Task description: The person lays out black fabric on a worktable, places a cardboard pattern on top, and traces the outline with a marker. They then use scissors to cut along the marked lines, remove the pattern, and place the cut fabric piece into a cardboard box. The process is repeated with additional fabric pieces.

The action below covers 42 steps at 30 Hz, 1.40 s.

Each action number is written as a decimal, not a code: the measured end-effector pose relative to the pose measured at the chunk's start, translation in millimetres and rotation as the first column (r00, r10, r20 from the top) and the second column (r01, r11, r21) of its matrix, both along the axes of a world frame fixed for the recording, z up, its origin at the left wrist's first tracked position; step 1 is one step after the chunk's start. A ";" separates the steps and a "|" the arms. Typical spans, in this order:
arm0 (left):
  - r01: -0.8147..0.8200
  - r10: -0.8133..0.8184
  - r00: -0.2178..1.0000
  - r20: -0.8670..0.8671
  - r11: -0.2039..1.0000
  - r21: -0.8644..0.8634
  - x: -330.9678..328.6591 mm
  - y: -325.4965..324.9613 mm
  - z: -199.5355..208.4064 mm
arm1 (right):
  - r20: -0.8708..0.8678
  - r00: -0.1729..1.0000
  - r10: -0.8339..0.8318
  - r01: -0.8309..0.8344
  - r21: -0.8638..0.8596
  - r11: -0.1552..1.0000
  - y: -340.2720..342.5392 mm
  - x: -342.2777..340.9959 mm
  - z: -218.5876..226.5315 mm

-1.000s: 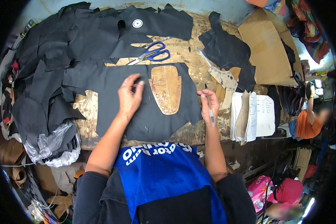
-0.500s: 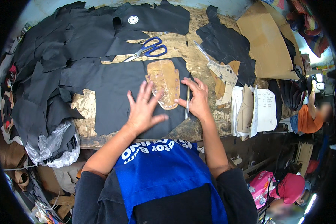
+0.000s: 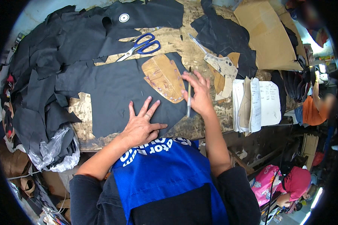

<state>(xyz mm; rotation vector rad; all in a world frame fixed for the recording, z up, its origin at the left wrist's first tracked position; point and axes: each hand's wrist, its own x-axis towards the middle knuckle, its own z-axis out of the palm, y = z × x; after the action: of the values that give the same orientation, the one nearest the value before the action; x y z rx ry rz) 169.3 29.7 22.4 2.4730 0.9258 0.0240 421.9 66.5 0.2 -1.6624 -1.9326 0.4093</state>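
A sheet of black leather-like material (image 3: 112,97) lies flat on the worn wooden table. On it rests a tan, tongue-shaped template (image 3: 162,77), with purplish marks along its edges and a few drawn lines. My left hand (image 3: 142,123) is pressed on the black sheet with its fingers spread, below and left of the template and apart from it. A slim pen (image 3: 189,101) is held in my right hand (image 3: 198,93). The thumb and fingertips of that hand are at the template's right edge.
Blue-handled scissors (image 3: 141,47) lie beyond the sheet, near piled black material (image 3: 45,48). To the right are pale pattern pieces (image 3: 221,66), an open notebook (image 3: 268,101) and a cardboard box (image 3: 266,37). A plastic bag (image 3: 65,148) sits at the left edge. Other people are at the far right.
The template has turned, its top tipping left. My left hand has drawn back toward me, off the template's side. My right hand keeps the pen and stays by the template's right edge.
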 end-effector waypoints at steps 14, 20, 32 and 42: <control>-0.408 0.387 0.912 0.138 0.894 0.186 42.0 57.1 -25.5 | -0.090 0.995 -0.040 0.041 0.009 0.999 -19.3 -1.7 -5.3; -0.467 0.441 0.881 0.170 0.868 0.169 43.4 53.9 -24.2 | -0.018 1.000 -0.017 0.017 0.023 1.000 -17.5 -0.9 -5.0; -0.465 0.423 0.879 0.221 0.862 0.200 42.9 55.1 -29.4 | 0.009 0.999 -0.036 0.035 0.025 0.999 -18.5 -4.3 -6.6; -0.344 0.284 0.921 0.267 0.914 0.214 41.4 54.7 -26.9 | 0.033 0.999 -0.042 0.042 0.005 0.999 -19.6 -4.0 -4.6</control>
<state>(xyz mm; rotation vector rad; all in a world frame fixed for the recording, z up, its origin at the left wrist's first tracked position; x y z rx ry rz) 210.7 84.4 -4.5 2.4485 1.2754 0.5651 417.9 46.9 -4.5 -1.7141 -1.9177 0.3633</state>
